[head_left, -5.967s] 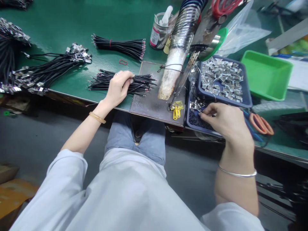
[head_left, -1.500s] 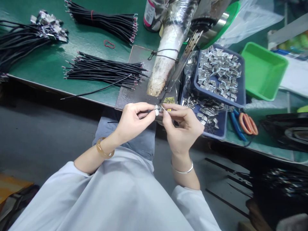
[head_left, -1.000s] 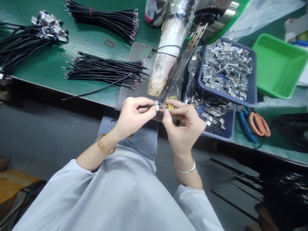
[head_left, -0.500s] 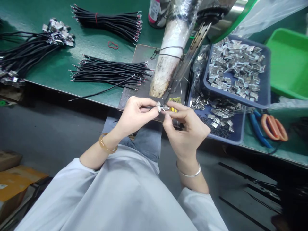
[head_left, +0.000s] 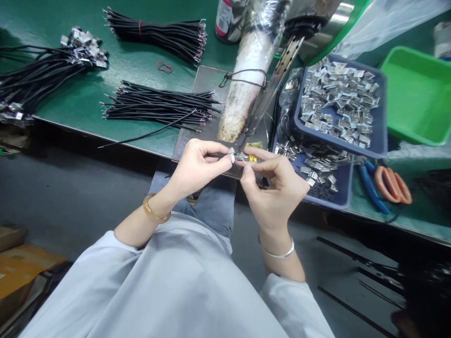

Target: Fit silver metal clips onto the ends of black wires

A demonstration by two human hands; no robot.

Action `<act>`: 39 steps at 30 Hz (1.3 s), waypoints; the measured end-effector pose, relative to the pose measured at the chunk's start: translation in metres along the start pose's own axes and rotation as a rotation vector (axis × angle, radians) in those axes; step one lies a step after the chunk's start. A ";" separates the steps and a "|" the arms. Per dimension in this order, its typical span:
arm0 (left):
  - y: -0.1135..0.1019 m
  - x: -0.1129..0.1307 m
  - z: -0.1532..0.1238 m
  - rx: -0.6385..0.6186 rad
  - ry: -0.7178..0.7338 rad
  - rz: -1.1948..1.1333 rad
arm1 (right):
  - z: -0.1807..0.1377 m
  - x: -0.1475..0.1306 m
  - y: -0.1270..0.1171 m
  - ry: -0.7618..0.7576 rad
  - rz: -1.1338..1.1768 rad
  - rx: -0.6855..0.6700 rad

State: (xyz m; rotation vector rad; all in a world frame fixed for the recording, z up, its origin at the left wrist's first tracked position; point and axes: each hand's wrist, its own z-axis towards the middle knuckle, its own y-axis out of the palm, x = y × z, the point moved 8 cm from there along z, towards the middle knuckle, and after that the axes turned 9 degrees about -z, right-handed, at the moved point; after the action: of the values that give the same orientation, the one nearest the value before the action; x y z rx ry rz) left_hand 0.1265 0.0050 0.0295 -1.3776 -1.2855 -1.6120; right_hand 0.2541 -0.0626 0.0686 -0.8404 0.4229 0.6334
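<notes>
Pinched in the left hand (head_left: 197,166), a thin black wire (head_left: 148,134) is met by a small silver metal clip (head_left: 240,156) held in the right hand (head_left: 276,190); many loose black wires (head_left: 158,104) lie unclipped.

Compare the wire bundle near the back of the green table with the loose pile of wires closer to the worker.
The back bundle is tied with a red band near its left end; the loose pile has none and fans out. The back bundle lies farther from the left hand and right hand; the loose pile lies beside the dark metal plate, one strand straying off the table edge. Both are black wires with bared tips.
</notes>
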 end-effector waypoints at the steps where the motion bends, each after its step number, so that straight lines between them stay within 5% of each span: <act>1: 0.000 0.000 0.000 0.004 -0.001 -0.003 | 0.000 0.000 0.000 0.000 0.001 0.002; 16: 0.000 -0.004 -0.002 -0.027 -0.047 0.026 | 0.001 -0.005 -0.002 -0.043 -0.013 -0.037; 24: 0.002 -0.003 -0.006 -0.013 -0.021 0.010 | -0.004 -0.007 -0.005 -0.065 -0.056 0.058; 34: 0.001 0.011 -0.019 0.059 0.305 0.295 | -0.008 0.005 0.000 0.077 0.079 0.025; 39: 0.002 0.013 -0.016 0.060 0.342 0.385 | -0.007 0.006 0.004 0.042 0.059 0.035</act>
State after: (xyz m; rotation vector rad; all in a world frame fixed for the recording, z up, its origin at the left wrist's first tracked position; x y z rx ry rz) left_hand 0.1197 -0.0096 0.0425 -1.1642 -0.8052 -1.4486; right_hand 0.2549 -0.0646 0.0587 -0.8114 0.4971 0.6624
